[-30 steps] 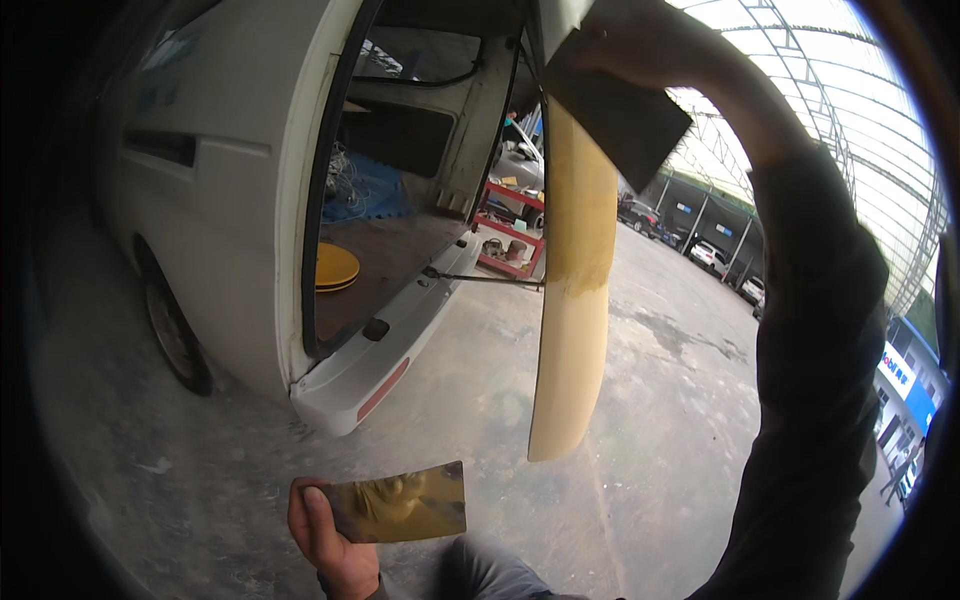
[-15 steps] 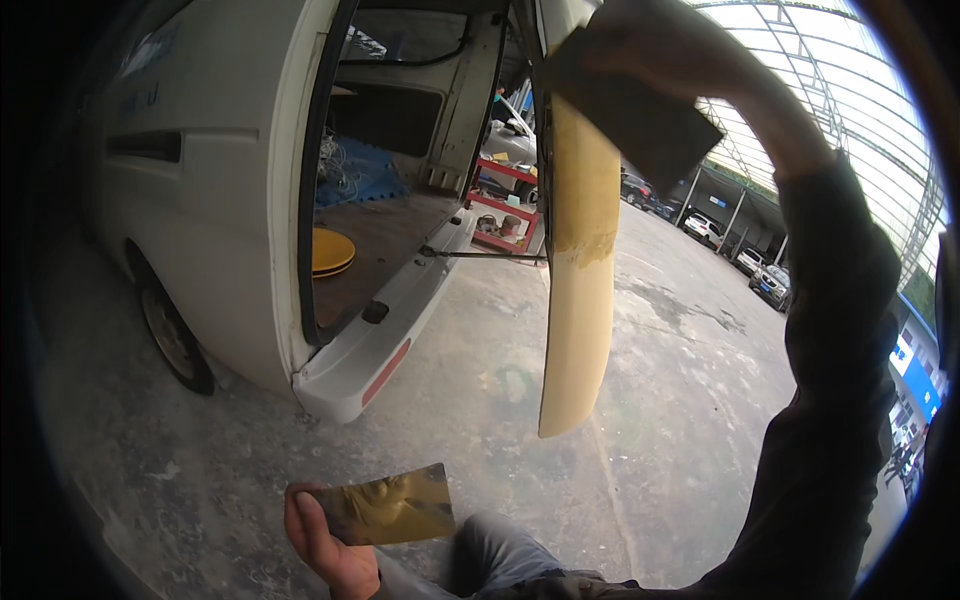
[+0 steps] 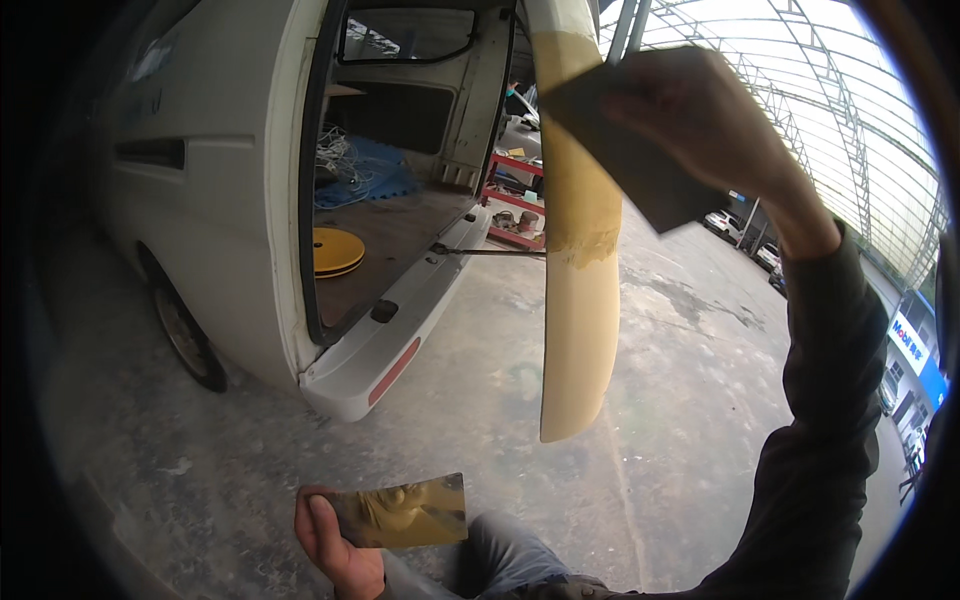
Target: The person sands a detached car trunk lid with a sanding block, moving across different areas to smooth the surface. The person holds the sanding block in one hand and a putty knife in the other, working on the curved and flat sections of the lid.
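Dark plate (image 3: 640, 180) at upper right of frame is gripped by right hand (image 3: 690, 115), fingers closed over its upper edge; the door (image 3: 580, 345) is overlapped by its left corner, contact can't be told. Gold plate (image 3: 440, 527), lower left of centre, is pinched at its left end by left hand (image 3: 335, 545), thumb on top; yellow paste (image 3: 398, 503) seems to be carried on it. Upper part of door is covered by a yellow coat (image 3: 585, 190).

Both plates judged thin and light; gold one looks slightly bowed, so some flex is to be expected. Paste likely soft and smeary, slippery if touched. Plates best held by an end or edge, gold one kept level; coated face of door best left ungripped.
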The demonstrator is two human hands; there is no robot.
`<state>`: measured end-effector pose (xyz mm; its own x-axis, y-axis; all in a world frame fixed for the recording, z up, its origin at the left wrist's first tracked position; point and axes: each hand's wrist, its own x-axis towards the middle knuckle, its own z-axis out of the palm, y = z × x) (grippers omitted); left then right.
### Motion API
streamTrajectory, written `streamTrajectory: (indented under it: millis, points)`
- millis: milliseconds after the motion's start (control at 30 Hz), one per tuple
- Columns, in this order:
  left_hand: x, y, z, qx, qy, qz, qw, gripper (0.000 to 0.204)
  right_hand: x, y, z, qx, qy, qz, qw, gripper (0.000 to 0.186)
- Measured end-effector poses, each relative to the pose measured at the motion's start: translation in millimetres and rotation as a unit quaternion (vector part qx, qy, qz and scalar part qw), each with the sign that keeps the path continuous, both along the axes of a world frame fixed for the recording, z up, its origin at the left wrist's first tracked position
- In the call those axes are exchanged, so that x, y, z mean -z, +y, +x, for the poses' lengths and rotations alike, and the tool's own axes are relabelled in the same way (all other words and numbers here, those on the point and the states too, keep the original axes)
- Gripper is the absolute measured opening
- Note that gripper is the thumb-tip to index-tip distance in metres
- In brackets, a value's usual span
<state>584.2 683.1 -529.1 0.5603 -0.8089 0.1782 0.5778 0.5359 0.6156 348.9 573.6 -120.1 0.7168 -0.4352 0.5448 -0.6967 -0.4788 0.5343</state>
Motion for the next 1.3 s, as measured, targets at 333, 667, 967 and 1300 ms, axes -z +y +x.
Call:
streamTrajectory:
  millis: [333, 667, 967, 1300]
  points:
    - [-6.0, 9.6, -11.2, 0.032, -0.065, -0.006, 0.997, 0.028, 105.4, 31.8, -36.8, -0.071, -0.039, 0.334, 0.939, 0.026]
    - [-50.9, -2.7, -57.0, 0.015, -0.164, -0.006, 0.986, 0.028, 219.9, 57.9, -104.4, -0.250, -0.231, 0.483, 0.807, 0.019]
    - [-77.0, -5.5, -116.1, -0.066, -0.245, 0.003, 0.967, 0.031, 265.9, 61.0, -117.1, -0.177, -0.594, 0.339, 0.707, 0.025]
    - [-75.0, -3.5, -206.2, -0.089, -0.259, 0.025, 0.961, 0.038, 330.7, 71.9, -127.6, -0.199, -0.677, 0.310, 0.637, 0.021]
